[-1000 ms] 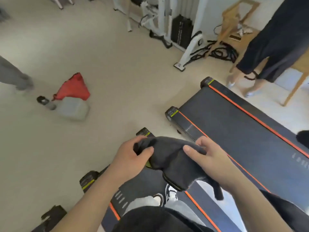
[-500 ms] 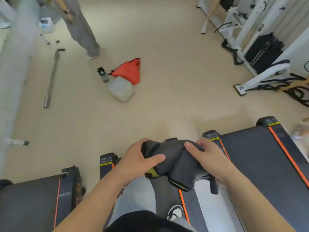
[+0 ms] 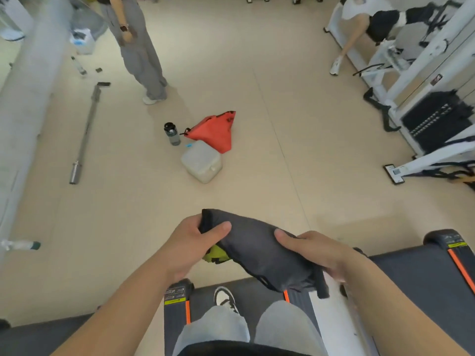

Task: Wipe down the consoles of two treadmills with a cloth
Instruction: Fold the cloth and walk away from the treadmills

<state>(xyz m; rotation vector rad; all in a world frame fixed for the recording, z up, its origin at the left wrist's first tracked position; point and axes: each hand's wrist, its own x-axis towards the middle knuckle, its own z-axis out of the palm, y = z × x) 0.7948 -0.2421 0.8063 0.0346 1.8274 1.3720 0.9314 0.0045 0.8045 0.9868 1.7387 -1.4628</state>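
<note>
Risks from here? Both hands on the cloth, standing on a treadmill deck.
1. The left hand and right hand both grip the cloth, so neither could catch a stumble off the treadmill deck end near the shoe.
2. A cloth tail hangs below the right hand and may snag.
3. The bottle, jug and red bag sit on the floor ahead: likely trip hazards if walking that way.

The cloth [image 3: 259,250] covers most of the fingers of the left hand [image 3: 187,245] and the right hand [image 3: 323,253], and a yellow-green patch [image 3: 216,254] under it is mostly hidden. The treadmill [image 3: 177,312] underfoot runs off the bottom edge, its belt largely behind the legs [image 3: 218,327]. Its label [image 3: 175,294] is too small to read. The second treadmill [image 3: 416,273] is cut by the right edge. The standing person [image 3: 138,47] is cut off at the top. The bottle [image 3: 20,245] at the left edge is blurred.
</note>
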